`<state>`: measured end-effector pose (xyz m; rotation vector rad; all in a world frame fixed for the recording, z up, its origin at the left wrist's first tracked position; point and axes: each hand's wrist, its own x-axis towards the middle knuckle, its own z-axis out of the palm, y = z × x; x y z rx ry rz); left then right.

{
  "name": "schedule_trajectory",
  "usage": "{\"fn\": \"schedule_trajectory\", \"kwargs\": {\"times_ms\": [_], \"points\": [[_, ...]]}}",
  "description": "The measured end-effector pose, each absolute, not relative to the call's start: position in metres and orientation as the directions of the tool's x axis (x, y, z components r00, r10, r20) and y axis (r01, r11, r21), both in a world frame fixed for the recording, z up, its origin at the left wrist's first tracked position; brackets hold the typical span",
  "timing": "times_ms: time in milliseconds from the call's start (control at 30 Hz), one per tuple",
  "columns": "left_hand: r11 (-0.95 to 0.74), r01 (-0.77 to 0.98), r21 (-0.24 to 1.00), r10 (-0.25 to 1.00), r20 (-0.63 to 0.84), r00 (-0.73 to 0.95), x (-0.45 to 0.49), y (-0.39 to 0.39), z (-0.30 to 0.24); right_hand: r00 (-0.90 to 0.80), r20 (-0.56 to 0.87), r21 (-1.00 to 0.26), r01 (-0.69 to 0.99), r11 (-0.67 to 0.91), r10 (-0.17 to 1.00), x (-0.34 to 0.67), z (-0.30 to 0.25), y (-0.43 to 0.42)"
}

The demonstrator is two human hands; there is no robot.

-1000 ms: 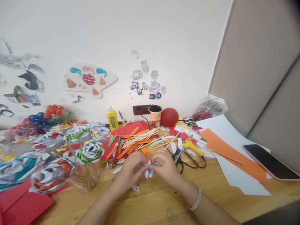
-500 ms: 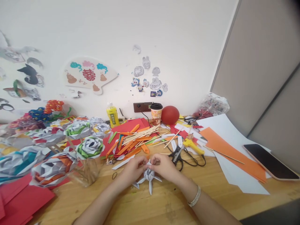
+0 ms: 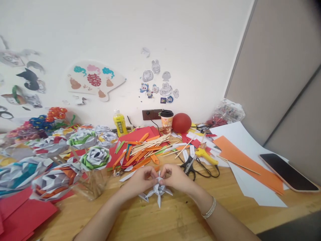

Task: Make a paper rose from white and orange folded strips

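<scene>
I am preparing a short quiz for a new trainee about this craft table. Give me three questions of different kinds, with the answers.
1. True or false: the left hand and the right hand both hold the folded paper piece.
2. Which tool lies on the table closest to the right hand? A) scissors B) stapler C) ruler
3. Short answer: which wrist wears the bracelet?

Key: 1 true. 2 A. 3 the right wrist.
</scene>
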<state>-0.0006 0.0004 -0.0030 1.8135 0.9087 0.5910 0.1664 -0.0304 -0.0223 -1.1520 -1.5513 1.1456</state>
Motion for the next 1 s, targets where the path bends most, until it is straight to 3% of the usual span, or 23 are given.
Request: {"fn": "schedule_trajectory", "kwargs": {"times_ms": [100,167,300,500,667,867,1000], "points": [[-0.037,0.181,0.983,0.769,-0.088,0.633,-0.005,0.005,-0.001,-0.178,0.171,-0.955,0.211,0.207,0.969,0.167,-0.022,-0.031],[0.008,0.187,0.982,0.77,-0.125,0.626,-0.006,0.007,0.0,-0.207,0.221,-0.938,0.223,0.266,0.953,0.168,-0.021,-0.031],[-0.089,0.254,0.963,0.79,-0.087,0.607,-0.006,0.007,0.002,-0.235,0.27,-0.906,0.267,0.329,0.934,0.167,-0.016,-0.033],[-0.126,0.202,0.971,0.803,-0.019,0.596,-0.002,0.005,-0.001,-0.236,0.331,-0.804,0.437,0.404,0.914,0.168,-0.012,-0.033],[-0.245,0.288,0.926,0.879,0.087,0.47,0.008,-0.001,-0.005,-0.311,0.386,-0.705,0.508,0.495,0.869,0.17,-0.015,-0.03],[-0.014,0.292,0.956,0.862,-0.136,0.489,0.011,-0.01,-0.002,-0.46,0.542,-0.427,0.571,0.702,0.704,0.165,-0.014,-0.032],[-0.02,0.312,0.95,0.882,-0.13,0.453,0.011,-0.01,-0.002,-0.446,0.53,-0.408,0.612,0.678,0.721,0.163,-0.017,-0.033]]}}
